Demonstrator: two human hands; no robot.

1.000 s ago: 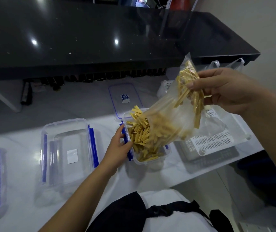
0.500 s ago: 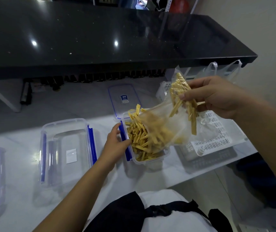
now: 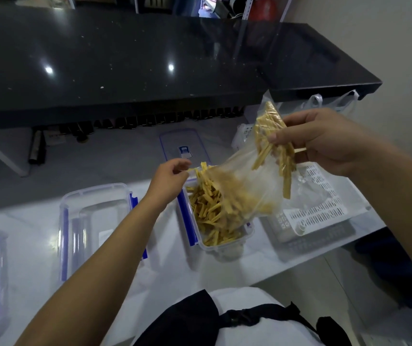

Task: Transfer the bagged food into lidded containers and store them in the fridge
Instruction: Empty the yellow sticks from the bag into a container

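Container (image 3: 201, 242) was mostly filled with yellow strips; right hand (image 3: 325, 143) gripped upended bag (image 3: 247, 186), left hand (image 3: 172, 174) pinched its mouth; lidding, fridge storage remained

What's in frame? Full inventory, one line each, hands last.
plastic bag: 1, clear, tipped over the container, mouth down
food sticks: many, yellow-tan, some in the container, some in the bag
container: 1, clear with blue clips, centre of white table
lid: 1, clear, blue-edged, behind the container
empty container: 1, clear, blue clips, left of centre
basket: 1, white, perforated, right
black counter: 1, above and behind
left hand: 1, at the bag's mouth
right hand: 1, grips the bag's raised end
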